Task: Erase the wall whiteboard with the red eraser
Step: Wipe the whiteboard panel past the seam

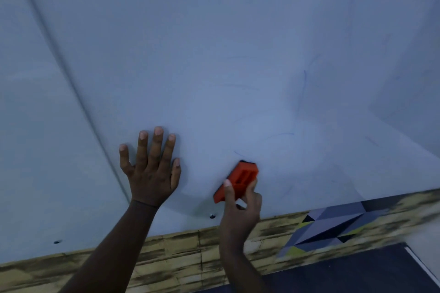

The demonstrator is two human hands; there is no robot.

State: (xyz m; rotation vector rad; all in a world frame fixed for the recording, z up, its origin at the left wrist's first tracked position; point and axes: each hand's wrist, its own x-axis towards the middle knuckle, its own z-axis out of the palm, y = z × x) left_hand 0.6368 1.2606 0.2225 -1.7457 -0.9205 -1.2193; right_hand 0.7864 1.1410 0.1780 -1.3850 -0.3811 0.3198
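Note:
The wall whiteboard [226,54] fills most of the view, pale grey-blue, with faint blue marker traces at its middle and right. My left hand [151,169] lies flat on the board near its lower edge, fingers spread and straight. To its right, my right hand [240,207] grips the red eraser [240,178] between thumb and fingers. The eraser is tilted, its upper end pressed to the board just below a short blue stroke.
Two screw heads [212,216] sit along the board's bottom edge. Below it runs a strip of yellowish brick-pattern wall [178,254] with a grey, black and lime geometric panel [333,228]. A dark surface [345,273] lies at the bottom right. A seam [71,83] crosses the board's left side.

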